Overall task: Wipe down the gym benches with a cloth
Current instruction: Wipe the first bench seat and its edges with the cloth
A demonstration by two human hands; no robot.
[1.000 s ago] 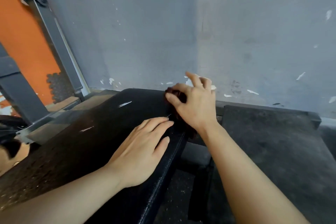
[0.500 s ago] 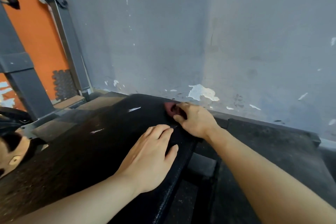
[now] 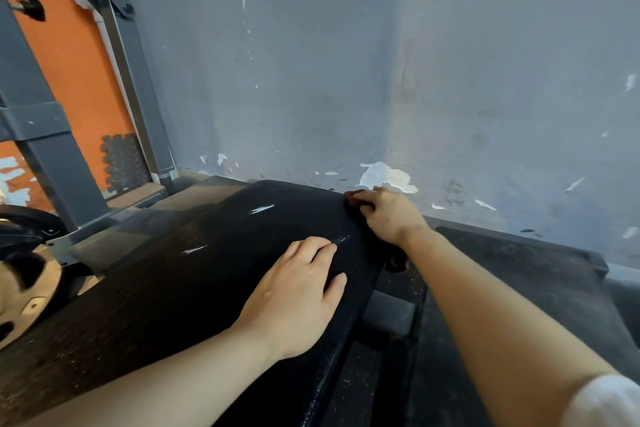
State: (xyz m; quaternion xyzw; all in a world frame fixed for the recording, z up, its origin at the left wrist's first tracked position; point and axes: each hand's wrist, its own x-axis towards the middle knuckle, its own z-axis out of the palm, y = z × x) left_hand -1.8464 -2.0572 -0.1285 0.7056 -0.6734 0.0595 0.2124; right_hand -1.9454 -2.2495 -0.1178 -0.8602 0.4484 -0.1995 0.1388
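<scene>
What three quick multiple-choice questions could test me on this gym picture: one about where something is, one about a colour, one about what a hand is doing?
1. Where is the cloth?
A. at the bench's far right edge
B. on the floor
C. hanging on the rack

2. What colour is the bench pad?
A. white
B. black
C. orange

3. What is the left hand doing?
A. gripping the cloth
B. lifted in the air
C. resting flat on the pad

Answers: 1 A, the right hand holds it there near the wall; 2 B, the pad is dark and glossy; 3 C, its fingers lie straight on the surface.
</scene>
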